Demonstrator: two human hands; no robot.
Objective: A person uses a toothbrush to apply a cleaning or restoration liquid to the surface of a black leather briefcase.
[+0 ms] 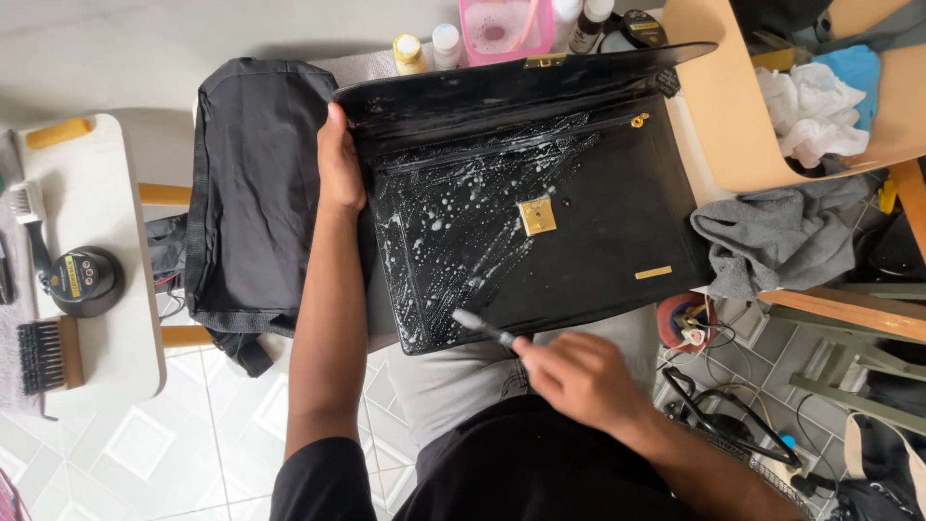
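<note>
Black glossy briefcase (540,222) lies open at frame centre across my lap, its soapy, foam-streaked front panel with the gold clasp (537,216) facing up. My left hand (340,164) grips the case's left edge, fingers curled around it, while my right hand (579,378), lower centre, is closed around a small brush (482,328) whose tip touches the panel's lower edge. A black bag (253,183) lies just left of the case, and a grey cloth (781,236) lies to its right.
</note>
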